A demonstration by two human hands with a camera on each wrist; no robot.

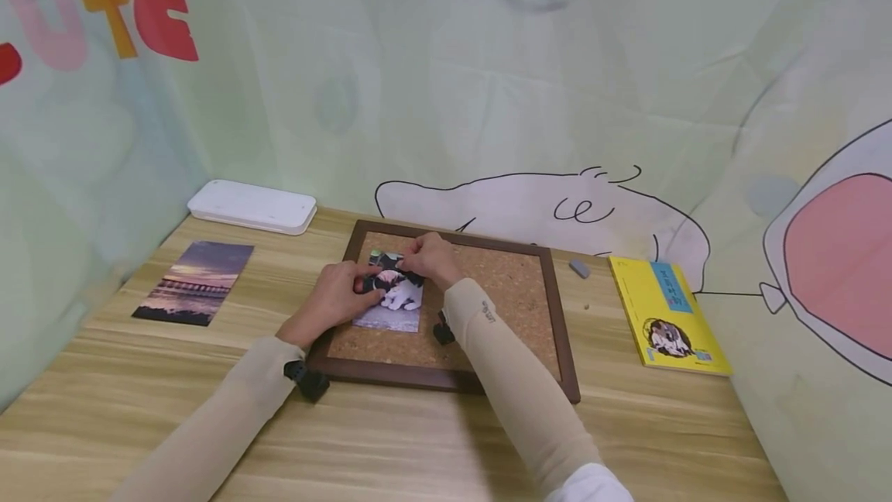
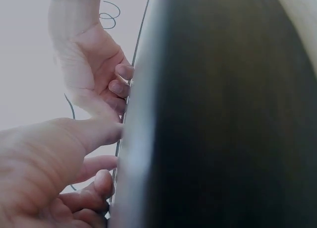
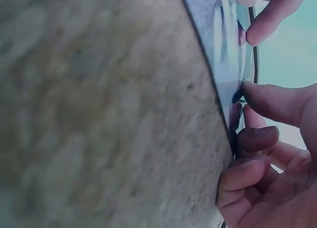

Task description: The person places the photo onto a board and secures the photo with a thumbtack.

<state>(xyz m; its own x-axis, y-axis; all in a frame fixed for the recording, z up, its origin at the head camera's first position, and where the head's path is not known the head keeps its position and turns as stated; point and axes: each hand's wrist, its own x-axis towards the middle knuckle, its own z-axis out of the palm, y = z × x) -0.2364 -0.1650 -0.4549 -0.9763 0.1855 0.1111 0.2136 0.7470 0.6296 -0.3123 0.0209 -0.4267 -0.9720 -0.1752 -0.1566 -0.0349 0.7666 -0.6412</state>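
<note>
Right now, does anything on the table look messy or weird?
Just a tiny brown speck on the table, right of the corkboard and near the grey block. It looks like a stray crumb, but it's too small to tell.

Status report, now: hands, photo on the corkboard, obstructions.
Left hand at left of animal photo, right hand at its upper right. Photo on corkboard, left half, partly covered by hands. No obstruction seen; sunset photo lies left of corkboard.

The frame [image 1: 560, 316] is brown, the cork [image 1: 517, 293] tan (speckled), the book [image 1: 669, 314] yellow.
</note>
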